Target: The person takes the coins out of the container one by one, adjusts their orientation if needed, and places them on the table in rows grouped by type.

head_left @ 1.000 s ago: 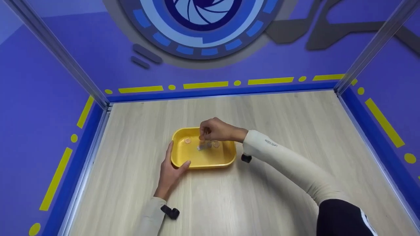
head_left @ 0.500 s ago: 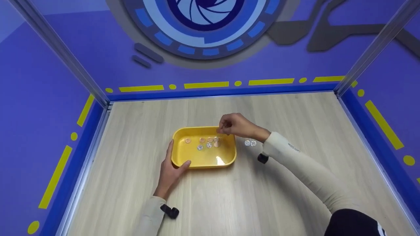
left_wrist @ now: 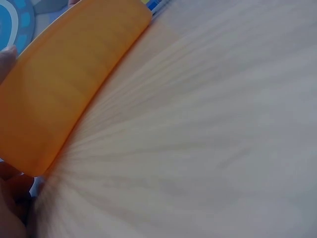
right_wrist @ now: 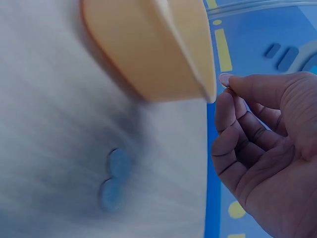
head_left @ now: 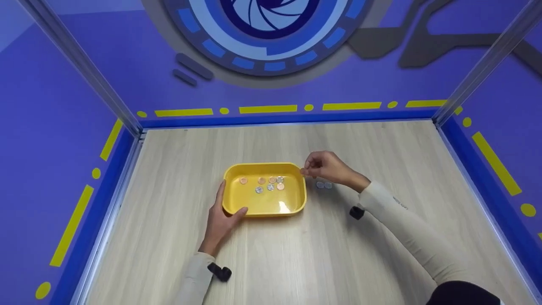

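A yellow plastic tray (head_left: 264, 206) stands on the table with several copper and silver coins (head_left: 270, 187) lying in it. My left hand (head_left: 221, 222) grips the tray's near left corner, fingers along the side and thumb at the front rim. My right hand (head_left: 328, 165) is raised just beyond the tray's right rim. In the right wrist view its thumb and index fingertips meet, the other fingers are curled, and no coin shows between them. Below it, two silver coins (right_wrist: 118, 164) lie side by side on the table.
The light wooden table (head_left: 271, 262) is closed in by a blue-purple back wall (head_left: 237, 93) and side walls, joined by metal posts. Each sleeve carries a small black wrist camera (head_left: 357, 212).
My right hand has moved right, from over the coins in the tray to past its right rim, uncovering coins in the tray and on the table. The left hand keeps its grip.
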